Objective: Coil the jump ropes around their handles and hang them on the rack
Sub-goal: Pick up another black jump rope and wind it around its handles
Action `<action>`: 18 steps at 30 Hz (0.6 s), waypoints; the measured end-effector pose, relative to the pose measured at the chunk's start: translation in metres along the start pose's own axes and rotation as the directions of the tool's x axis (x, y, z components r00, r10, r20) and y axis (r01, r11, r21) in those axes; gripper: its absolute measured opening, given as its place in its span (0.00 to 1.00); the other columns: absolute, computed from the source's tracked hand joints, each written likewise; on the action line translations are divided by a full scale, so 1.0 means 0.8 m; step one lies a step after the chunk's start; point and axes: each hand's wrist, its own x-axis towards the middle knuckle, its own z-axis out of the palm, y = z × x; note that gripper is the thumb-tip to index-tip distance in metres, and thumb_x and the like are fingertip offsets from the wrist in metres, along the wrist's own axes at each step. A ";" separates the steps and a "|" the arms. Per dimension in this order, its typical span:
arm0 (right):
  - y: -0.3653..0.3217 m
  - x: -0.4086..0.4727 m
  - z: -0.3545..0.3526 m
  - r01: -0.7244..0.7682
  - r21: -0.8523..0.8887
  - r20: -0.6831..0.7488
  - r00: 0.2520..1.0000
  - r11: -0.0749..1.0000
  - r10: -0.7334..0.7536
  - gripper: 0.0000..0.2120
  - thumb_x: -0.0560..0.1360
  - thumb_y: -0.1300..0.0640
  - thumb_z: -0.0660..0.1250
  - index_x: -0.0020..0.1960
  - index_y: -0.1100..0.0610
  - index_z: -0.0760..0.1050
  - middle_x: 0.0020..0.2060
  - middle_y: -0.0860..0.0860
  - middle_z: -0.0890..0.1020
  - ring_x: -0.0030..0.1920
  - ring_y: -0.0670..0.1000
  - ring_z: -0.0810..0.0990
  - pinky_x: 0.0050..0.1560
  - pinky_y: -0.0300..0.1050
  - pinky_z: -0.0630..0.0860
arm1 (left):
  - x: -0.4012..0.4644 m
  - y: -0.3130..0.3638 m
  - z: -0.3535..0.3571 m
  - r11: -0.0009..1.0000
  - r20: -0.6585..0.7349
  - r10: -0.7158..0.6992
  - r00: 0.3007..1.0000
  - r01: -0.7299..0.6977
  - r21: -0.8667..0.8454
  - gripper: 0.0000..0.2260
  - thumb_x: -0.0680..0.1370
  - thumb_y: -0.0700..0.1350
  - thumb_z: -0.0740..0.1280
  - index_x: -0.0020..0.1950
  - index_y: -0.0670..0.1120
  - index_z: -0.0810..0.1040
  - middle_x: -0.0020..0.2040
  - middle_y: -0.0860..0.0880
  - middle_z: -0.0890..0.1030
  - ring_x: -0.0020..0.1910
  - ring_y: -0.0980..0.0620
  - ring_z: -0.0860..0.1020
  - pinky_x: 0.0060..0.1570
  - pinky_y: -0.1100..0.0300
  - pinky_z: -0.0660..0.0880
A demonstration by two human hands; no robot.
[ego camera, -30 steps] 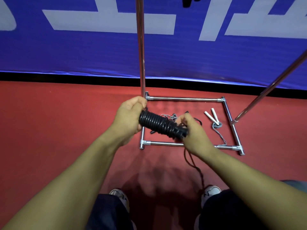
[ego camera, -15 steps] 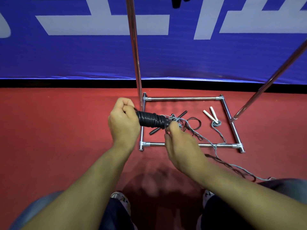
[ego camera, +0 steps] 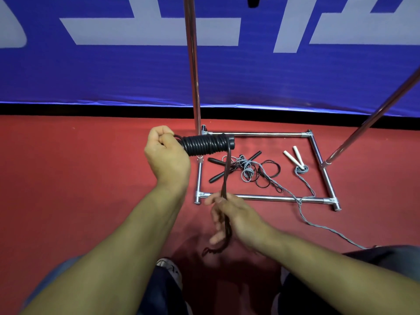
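Note:
My left hand (ego camera: 166,155) grips one end of the black jump rope's handles (ego camera: 208,144), which carry a tight coil of black rope and point right. From the coil's right end a loose length of black rope (ego camera: 225,178) runs down into my right hand (ego camera: 231,214), which holds it near the rack's front bar; the tail hangs blurred below. The chrome rack (ego camera: 261,197) stands on the red floor with its base frame ahead of me. Inside the frame lie a second black-handled rope (ego camera: 236,165) and a white-handled grey rope (ego camera: 295,156).
Two chrome uprights rise from the rack, one (ego camera: 192,64) straight up behind my left hand, one (ego camera: 372,117) slanting right. The grey rope's cord (ego camera: 318,223) trails over the front bar toward my right knee. A blue banner wall (ego camera: 91,76) backs the floor. My shoes (ego camera: 169,268) show below.
My right hand has left the coil and drawn the loose rope end down and toward me. My left hand has levelled the coiled handles and raised them slightly.

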 end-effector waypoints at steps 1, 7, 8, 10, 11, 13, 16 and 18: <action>-0.004 -0.003 0.001 -0.102 0.107 0.068 0.993 0.989 0.095 0.13 0.84 0.54 0.54 0.58 0.61 0.74 0.34 0.52 0.73 0.30 0.49 0.75 0.29 0.49 0.80 | -0.001 0.003 0.001 1.000 0.014 0.003 1.000 -0.002 -0.027 0.15 0.75 0.32 0.55 0.34 0.50 0.68 0.28 0.57 0.66 0.24 0.61 0.65 0.28 0.68 0.63; -0.011 0.000 -0.008 -0.427 0.060 0.060 0.904 0.902 0.424 0.25 0.80 0.36 0.54 0.46 0.57 0.74 0.25 0.51 0.72 0.21 0.49 0.71 0.25 0.42 0.75 | -0.009 0.015 0.002 0.997 0.061 0.020 0.998 -0.016 -0.069 0.15 0.76 0.31 0.53 0.35 0.48 0.67 0.29 0.55 0.65 0.23 0.61 0.64 0.26 0.70 0.60; -0.009 0.005 -0.008 -0.364 0.083 -0.042 0.929 0.928 0.368 0.23 0.80 0.37 0.55 0.41 0.56 0.73 0.22 0.49 0.68 0.19 0.47 0.65 0.25 0.39 0.70 | -0.005 0.014 0.001 0.998 0.035 0.005 0.999 -0.003 -0.063 0.15 0.76 0.31 0.53 0.35 0.49 0.67 0.29 0.55 0.65 0.23 0.61 0.65 0.26 0.70 0.61; -0.001 0.010 -0.013 -0.087 -0.086 -0.298 0.953 0.992 0.057 0.23 0.80 0.39 0.58 0.36 0.56 0.71 0.22 0.46 0.66 0.21 0.46 0.64 0.30 0.41 0.64 | 0.011 0.009 -0.003 0.997 -0.059 -0.054 0.997 0.051 -0.055 0.15 0.76 0.33 0.54 0.34 0.50 0.67 0.30 0.56 0.66 0.25 0.60 0.64 0.29 0.66 0.63; 0.001 0.010 -0.017 0.051 -0.266 -0.364 0.919 0.963 -0.150 0.24 0.79 0.39 0.58 0.36 0.56 0.72 0.24 0.46 0.70 0.25 0.45 0.68 0.34 0.43 0.65 | 0.021 0.008 -0.005 0.994 -0.109 -0.102 0.989 0.097 -0.052 0.15 0.76 0.34 0.54 0.34 0.51 0.68 0.30 0.56 0.67 0.26 0.60 0.64 0.30 0.65 0.63; 0.003 0.002 -0.022 0.252 -0.496 -0.284 0.857 0.831 -0.429 0.22 0.78 0.38 0.52 0.42 0.51 0.77 0.37 0.44 0.78 0.42 0.39 0.74 0.48 0.36 0.68 | 0.037 0.005 -0.011 0.981 -0.182 -0.193 0.964 0.186 -0.060 0.15 0.77 0.36 0.54 0.35 0.52 0.69 0.31 0.56 0.68 0.27 0.58 0.65 0.29 0.65 0.64; 0.003 -0.006 -0.026 0.300 -0.587 -0.126 0.884 0.752 -0.451 0.15 0.81 0.44 0.52 0.51 0.38 0.78 0.49 0.39 0.80 0.55 0.37 0.73 0.58 0.29 0.62 | 0.043 0.006 -0.014 0.983 -0.212 -0.183 0.960 0.174 -0.058 0.15 0.77 0.36 0.55 0.35 0.53 0.69 0.32 0.56 0.69 0.29 0.58 0.67 0.31 0.64 0.65; -0.002 -0.004 -0.025 0.286 -0.516 0.005 0.943 0.807 -0.332 0.11 0.82 0.53 0.60 0.52 0.42 0.81 0.42 0.36 0.81 0.47 0.33 0.76 0.52 0.28 0.67 | 0.037 0.009 -0.011 0.990 -0.162 -0.133 0.978 0.124 -0.065 0.15 0.76 0.36 0.56 0.35 0.52 0.69 0.32 0.57 0.69 0.28 0.60 0.67 0.33 0.65 0.65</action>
